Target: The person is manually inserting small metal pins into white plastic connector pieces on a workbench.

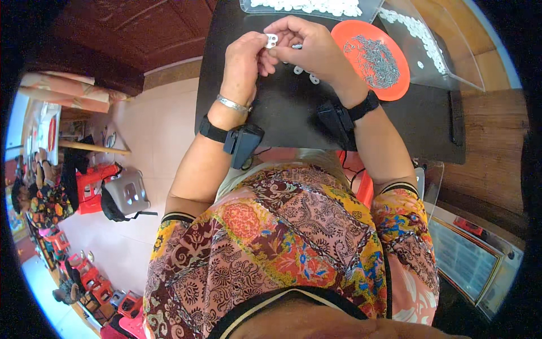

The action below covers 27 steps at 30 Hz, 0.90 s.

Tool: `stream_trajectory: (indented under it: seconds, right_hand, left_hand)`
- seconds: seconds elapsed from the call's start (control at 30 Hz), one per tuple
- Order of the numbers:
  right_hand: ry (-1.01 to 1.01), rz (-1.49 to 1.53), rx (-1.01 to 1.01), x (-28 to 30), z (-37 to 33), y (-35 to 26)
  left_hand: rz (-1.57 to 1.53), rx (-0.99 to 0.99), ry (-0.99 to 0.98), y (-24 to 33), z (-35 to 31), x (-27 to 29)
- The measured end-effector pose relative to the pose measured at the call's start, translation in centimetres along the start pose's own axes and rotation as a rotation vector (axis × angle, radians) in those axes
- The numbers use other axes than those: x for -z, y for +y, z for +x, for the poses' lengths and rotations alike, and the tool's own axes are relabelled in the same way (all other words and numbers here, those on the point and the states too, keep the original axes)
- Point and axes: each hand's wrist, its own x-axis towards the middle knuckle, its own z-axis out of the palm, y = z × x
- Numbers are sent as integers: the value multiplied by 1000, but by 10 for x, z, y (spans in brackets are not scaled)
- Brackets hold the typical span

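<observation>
A small white plastic piece with two holes (pixel 271 40) is held up over the dark table (pixel 265 124). My left hand (pixel 246 56) pinches it by its left side between thumb and fingers. From the other side my right hand (pixel 312 50) closes on it too, forefinger above and thumb below. Something small and silvery (pixel 296 47) shows among the curled fingers of my right hand; I cannot make out what it is. Several similar loose white pieces (pixel 314 79) lie on the table just below my hands. An orange plate (pixel 345 35) of small grey metal screws (pixel 379 63) is right of my right hand.
A clear tray (pixel 254 8) with many white pieces stands at the table's far edge. More white pieces (pixel 415 31) lie in a clear container at the far right. Off to the left are a grey stool (pixel 127 189), red stools (pixel 93 277) and another person (pixel 51 198).
</observation>
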Motion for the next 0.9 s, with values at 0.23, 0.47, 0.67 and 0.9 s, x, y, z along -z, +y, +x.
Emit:
stream_trajectory:
  seconds: [0.23,0.47,0.67,0.9]
  right_hand:
    - [97,-100,138,-6,-1,0]
    - [150,-329,290,-5,-1,-1]
    - [154,-359,364,-4,0,-5]
    - [180,-395,389,-5,-1,-9]
  left_hand:
    - [-12,-86,-13,-2,0,-2]
    - [-221,-43,-29,-3,1,0]
    - [-230,-81,-112,-2,2,5]
    - [-196,-134,-117,-1,1,3]
